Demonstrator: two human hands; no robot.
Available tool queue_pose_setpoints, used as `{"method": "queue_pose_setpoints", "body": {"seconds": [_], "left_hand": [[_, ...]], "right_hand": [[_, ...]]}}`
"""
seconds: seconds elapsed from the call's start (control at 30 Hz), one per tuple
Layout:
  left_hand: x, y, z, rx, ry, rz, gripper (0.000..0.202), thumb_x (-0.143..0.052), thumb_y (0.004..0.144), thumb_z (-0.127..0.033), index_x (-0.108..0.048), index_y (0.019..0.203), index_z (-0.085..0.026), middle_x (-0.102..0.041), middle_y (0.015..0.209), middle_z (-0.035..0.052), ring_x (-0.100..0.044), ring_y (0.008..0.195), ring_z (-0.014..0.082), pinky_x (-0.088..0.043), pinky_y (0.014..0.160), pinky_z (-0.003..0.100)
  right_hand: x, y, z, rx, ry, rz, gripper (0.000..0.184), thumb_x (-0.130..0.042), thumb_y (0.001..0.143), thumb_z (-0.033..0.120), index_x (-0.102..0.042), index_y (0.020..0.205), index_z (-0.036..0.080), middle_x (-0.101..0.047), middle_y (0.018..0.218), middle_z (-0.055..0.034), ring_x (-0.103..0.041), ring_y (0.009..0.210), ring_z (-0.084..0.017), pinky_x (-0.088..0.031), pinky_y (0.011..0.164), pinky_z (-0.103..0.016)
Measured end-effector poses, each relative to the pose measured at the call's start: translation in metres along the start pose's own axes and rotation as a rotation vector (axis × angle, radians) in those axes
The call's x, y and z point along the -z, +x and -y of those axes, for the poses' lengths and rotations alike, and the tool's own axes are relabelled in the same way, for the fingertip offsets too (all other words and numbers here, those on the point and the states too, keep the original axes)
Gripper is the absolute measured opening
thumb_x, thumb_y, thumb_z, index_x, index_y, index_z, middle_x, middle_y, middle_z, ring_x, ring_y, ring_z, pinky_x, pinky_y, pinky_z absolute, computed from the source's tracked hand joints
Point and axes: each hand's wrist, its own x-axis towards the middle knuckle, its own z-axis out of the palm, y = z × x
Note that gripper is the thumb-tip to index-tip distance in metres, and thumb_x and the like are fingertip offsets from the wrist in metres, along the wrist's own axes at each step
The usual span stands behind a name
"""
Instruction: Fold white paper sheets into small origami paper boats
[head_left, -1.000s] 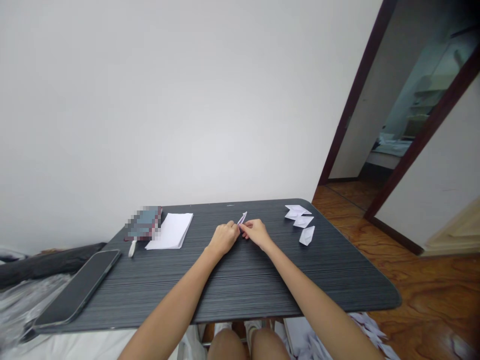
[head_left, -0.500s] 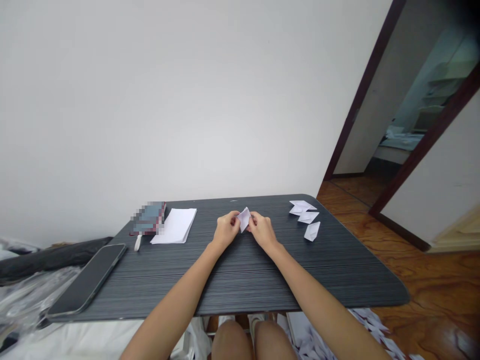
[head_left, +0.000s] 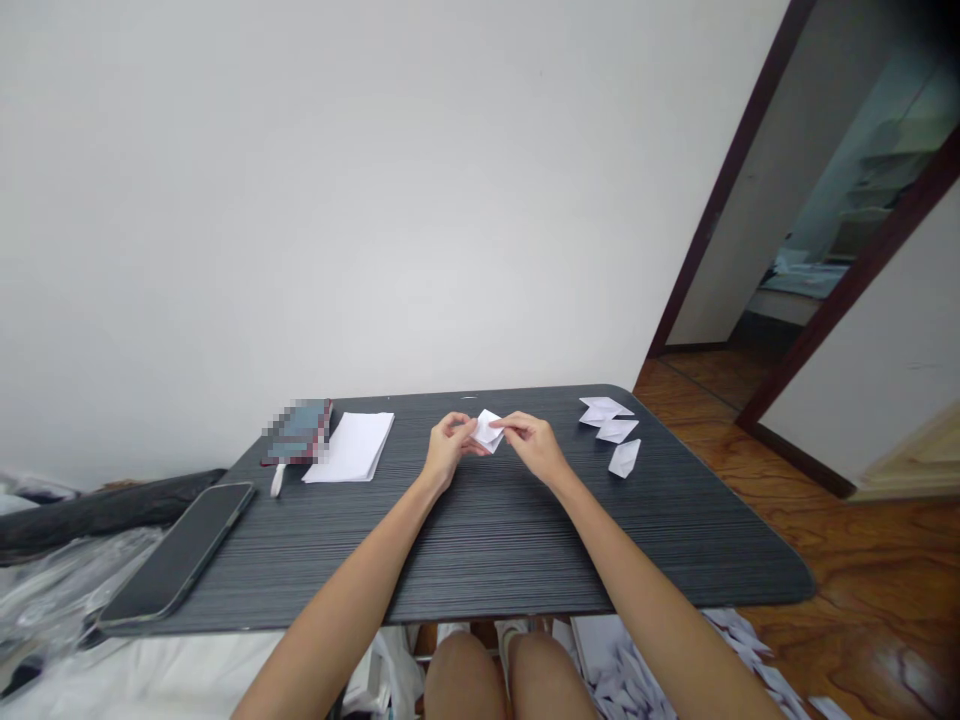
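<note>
A small folded piece of white paper (head_left: pixel 488 428) is held between both hands above the middle of the dark table (head_left: pixel 510 560). My left hand (head_left: pixel 448 445) pinches its left side, with some fingers reaching under it. My right hand (head_left: pixel 529 440) grips its right corner between thumb and forefinger. Over to the right lie several folded white paper pieces (head_left: pixel 617 430), some overlapping and one (head_left: pixel 624 459) apart from the others. Left of my hands rests a stack of white paper sheets (head_left: pixel 352 447).
A phone (head_left: pixel 180 553) lies at the table's left edge. Behind it are a blurred-out dark item (head_left: pixel 298 432) and a small white object (head_left: pixel 277 480). Many folded papers (head_left: pixel 630 675) are heaped below the table. A white wall (head_left: pixel 465 200) stands behind it.
The folded paper has turned and its facets show differently. My left fingers have loosened and spread under it, while my right fingers have moved over its right corner.
</note>
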Motion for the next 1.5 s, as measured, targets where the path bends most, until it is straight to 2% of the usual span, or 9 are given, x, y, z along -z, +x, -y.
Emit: {"method": "queue_pose_setpoints", "body": {"seconds": [0.07, 0.2, 0.37, 0.57, 0.8, 1.03, 1.2, 1.33, 1.5], "left_hand": [[-0.001, -0.001, -0.001, 0.030, 0.021, 0.069, 0.035, -0.057, 0.067, -0.036, -0.050, 0.090, -0.011, -0.060, 0.056, 0.0016, -0.058, 0.045, 0.0136, -0.045, 0.042, 0.023], [-0.002, -0.003, -0.003, 0.051, 0.044, 0.145, 0.030, -0.059, 0.066, -0.034, -0.054, 0.081, -0.009, -0.060, 0.057, 0.0031, -0.057, 0.045, 0.0127, -0.044, 0.043, 0.021], [-0.003, -0.003, -0.002, 0.014, 0.032, 0.132, 0.031, -0.060, 0.064, -0.034, -0.053, 0.082, -0.010, -0.062, 0.063, 0.0032, -0.058, 0.049, 0.0137, -0.048, 0.048, 0.026], [-0.004, -0.003, -0.002, -0.022, 0.053, 0.182, 0.033, -0.061, 0.064, -0.035, -0.053, 0.084, -0.009, -0.063, 0.070, 0.0061, -0.060, 0.054, 0.0150, -0.048, 0.051, 0.026], [-0.007, -0.004, -0.003, -0.080, 0.049, 0.220, 0.032, -0.060, 0.066, -0.034, -0.049, 0.083, -0.009, -0.061, 0.070, 0.0049, -0.059, 0.055, 0.0140, -0.047, 0.047, 0.022], [-0.008, -0.005, -0.002, -0.082, 0.012, 0.263, 0.029, -0.059, 0.068, -0.031, -0.049, 0.083, -0.009, -0.061, 0.072, 0.0061, -0.060, 0.054, 0.0144, -0.047, 0.048, 0.024], [-0.007, -0.004, -0.001, -0.076, 0.010, 0.259, 0.031, -0.061, 0.067, -0.032, -0.049, 0.084, -0.009, -0.062, 0.073, 0.0064, -0.060, 0.054, 0.0143, -0.047, 0.049, 0.025], [-0.007, -0.006, -0.002, -0.064, 0.019, 0.271, 0.032, -0.061, 0.066, -0.032, -0.049, 0.083, -0.008, -0.062, 0.073, 0.0069, -0.060, 0.056, 0.0145, -0.048, 0.051, 0.025], [-0.009, -0.008, -0.002, -0.010, -0.006, 0.281, 0.034, -0.060, 0.066, -0.035, -0.049, 0.085, -0.010, -0.061, 0.074, 0.0061, -0.060, 0.057, 0.0147, -0.050, 0.055, 0.029]], "right_hand": [[0.002, -0.002, 0.005, 0.052, -0.084, 0.042, 0.025, -0.043, 0.072, 0.017, -0.066, 0.081, 0.019, -0.059, 0.075, -0.0028, -0.051, 0.063, -0.010, -0.039, 0.058, -0.021], [0.004, -0.004, 0.008, 0.097, -0.122, 0.092, 0.027, -0.043, 0.073, 0.015, -0.066, 0.085, 0.020, -0.059, 0.076, -0.0025, -0.051, 0.065, -0.010, -0.040, 0.059, -0.021], [-0.001, -0.002, -0.004, -0.065, 0.003, 0.031, 0.033, -0.048, 0.071, 0.020, -0.059, 0.102, 0.017, -0.062, 0.075, -0.0030, -0.054, 0.061, -0.011, -0.044, 0.056, -0.022], [-0.001, -0.001, -0.006, -0.122, 0.122, 0.042, 0.021, -0.050, 0.070, 0.023, -0.066, 0.081, 0.016, -0.063, 0.066, -0.0033, -0.056, 0.055, -0.013, -0.045, 0.052, -0.025], [0.006, 0.002, 0.001, -0.141, 0.179, 0.116, 0.027, -0.049, 0.069, 0.025, -0.064, 0.087, 0.012, -0.063, 0.067, -0.0039, -0.047, 0.047, -0.009, -0.038, 0.044, -0.021], [0.009, 0.003, 0.001, -0.177, 0.202, 0.148, 0.025, -0.047, 0.070, 0.027, -0.065, 0.079, 0.012, -0.057, 0.057, -0.0012, -0.041, 0.045, -0.008, -0.034, 0.044, -0.021], [0.013, 0.001, 0.008, -0.157, 0.161, 0.159, 0.034, -0.042, 0.075, 0.037, -0.062, 0.065, 0.012, -0.051, 0.050, 0.0000, -0.041, 0.046, -0.008, -0.033, 0.045, -0.021], [0.012, 0.001, 0.009, -0.202, 0.134, 0.125, 0.029, -0.050, 0.070, 0.038, -0.061, 0.063, 0.011, -0.050, 0.047, 0.0011, -0.040, 0.044, -0.008, -0.032, 0.043, -0.021], [0.009, 0.001, 0.003, -0.236, 0.226, 0.108, 0.024, -0.059, 0.062, 0.035, -0.061, 0.065, 0.012, -0.057, 0.056, -0.0013, -0.048, 0.050, -0.010, -0.039, 0.050, -0.023]]}}
